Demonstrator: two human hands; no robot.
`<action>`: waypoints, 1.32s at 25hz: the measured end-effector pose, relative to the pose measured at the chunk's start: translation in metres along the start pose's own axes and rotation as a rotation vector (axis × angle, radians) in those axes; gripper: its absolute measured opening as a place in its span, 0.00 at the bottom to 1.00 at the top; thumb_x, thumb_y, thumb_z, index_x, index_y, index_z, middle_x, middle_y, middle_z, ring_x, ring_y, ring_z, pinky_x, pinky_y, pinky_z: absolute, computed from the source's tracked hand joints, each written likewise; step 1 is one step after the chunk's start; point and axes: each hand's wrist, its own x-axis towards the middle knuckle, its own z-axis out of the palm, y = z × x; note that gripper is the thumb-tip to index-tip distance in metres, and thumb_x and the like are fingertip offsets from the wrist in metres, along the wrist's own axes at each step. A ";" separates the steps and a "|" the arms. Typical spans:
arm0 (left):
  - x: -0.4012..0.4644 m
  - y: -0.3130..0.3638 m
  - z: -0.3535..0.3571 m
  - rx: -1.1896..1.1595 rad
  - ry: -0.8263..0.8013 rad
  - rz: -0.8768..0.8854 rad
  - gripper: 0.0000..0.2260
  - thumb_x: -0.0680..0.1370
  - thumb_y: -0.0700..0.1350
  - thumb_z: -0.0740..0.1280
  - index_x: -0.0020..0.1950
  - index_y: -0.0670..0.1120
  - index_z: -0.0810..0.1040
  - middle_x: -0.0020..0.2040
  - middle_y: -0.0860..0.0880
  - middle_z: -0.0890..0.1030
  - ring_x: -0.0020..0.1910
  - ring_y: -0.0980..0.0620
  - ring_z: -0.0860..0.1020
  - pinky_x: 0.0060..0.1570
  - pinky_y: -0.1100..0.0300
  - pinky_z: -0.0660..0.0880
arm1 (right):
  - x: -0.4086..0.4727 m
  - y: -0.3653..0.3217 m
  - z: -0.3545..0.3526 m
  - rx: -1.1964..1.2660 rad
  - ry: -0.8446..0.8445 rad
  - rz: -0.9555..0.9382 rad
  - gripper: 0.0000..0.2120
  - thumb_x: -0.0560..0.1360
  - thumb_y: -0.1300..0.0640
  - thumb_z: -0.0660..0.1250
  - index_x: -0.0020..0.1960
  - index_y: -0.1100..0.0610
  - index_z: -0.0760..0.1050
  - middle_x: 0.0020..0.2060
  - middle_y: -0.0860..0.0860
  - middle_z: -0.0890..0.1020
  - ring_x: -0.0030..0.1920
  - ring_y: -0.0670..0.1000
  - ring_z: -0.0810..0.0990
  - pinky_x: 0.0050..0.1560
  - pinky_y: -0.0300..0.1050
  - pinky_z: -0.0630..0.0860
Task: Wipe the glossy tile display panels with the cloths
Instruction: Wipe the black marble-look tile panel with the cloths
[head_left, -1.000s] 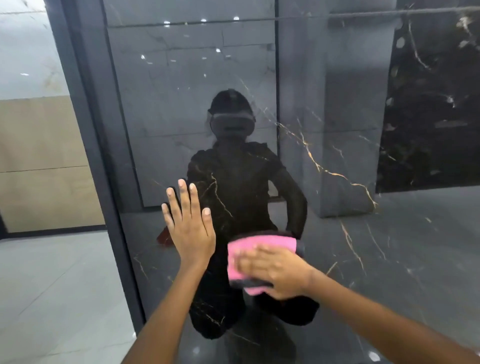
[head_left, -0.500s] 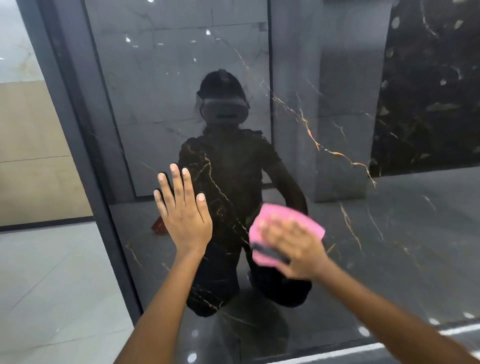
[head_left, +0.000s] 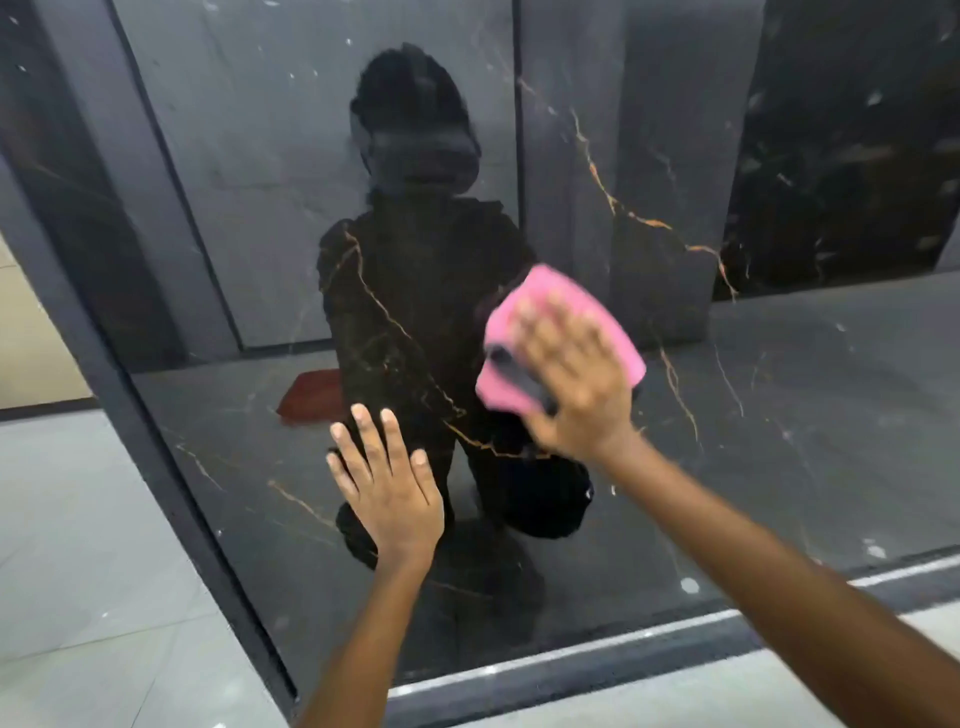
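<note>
my right hand (head_left: 574, 384) presses the folded pink cloth (head_left: 563, 332) flat on the glossy black gold-veined tile panel (head_left: 779, 415), left hand (head_left: 392, 493) splayed below-left bracing; i'd keep even pressure, overlapping strokes.

Your left hand (head_left: 389, 491) lies flat on the panel (head_left: 779, 415), low beside the right hand (head_left: 576, 384); bare panel lies open to the right and above. The frame (head_left: 156, 441) bounds the left edge.
</note>
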 end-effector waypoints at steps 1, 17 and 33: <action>0.001 -0.002 0.002 -0.001 0.004 -0.007 0.24 0.85 0.52 0.46 0.81 0.49 0.47 0.80 0.52 0.40 0.79 0.46 0.41 0.76 0.49 0.41 | -0.049 -0.018 0.004 -0.005 -0.137 -0.125 0.30 0.74 0.52 0.63 0.74 0.60 0.65 0.71 0.56 0.71 0.77 0.53 0.56 0.76 0.56 0.54; -0.038 -0.015 0.019 -0.052 0.033 0.064 0.24 0.85 0.52 0.44 0.81 0.50 0.42 0.80 0.54 0.39 0.79 0.49 0.39 0.77 0.49 0.41 | -0.256 -0.053 -0.017 -0.134 -0.567 -0.062 0.43 0.71 0.46 0.62 0.80 0.52 0.45 0.79 0.47 0.46 0.79 0.53 0.46 0.77 0.53 0.42; -0.085 -0.020 0.024 -0.029 -0.032 0.058 0.23 0.84 0.50 0.48 0.78 0.43 0.53 0.76 0.38 0.54 0.79 0.44 0.43 0.77 0.50 0.42 | -0.274 -0.095 0.013 -0.049 -0.572 -0.378 0.36 0.74 0.53 0.67 0.77 0.54 0.54 0.76 0.48 0.62 0.78 0.52 0.45 0.77 0.53 0.40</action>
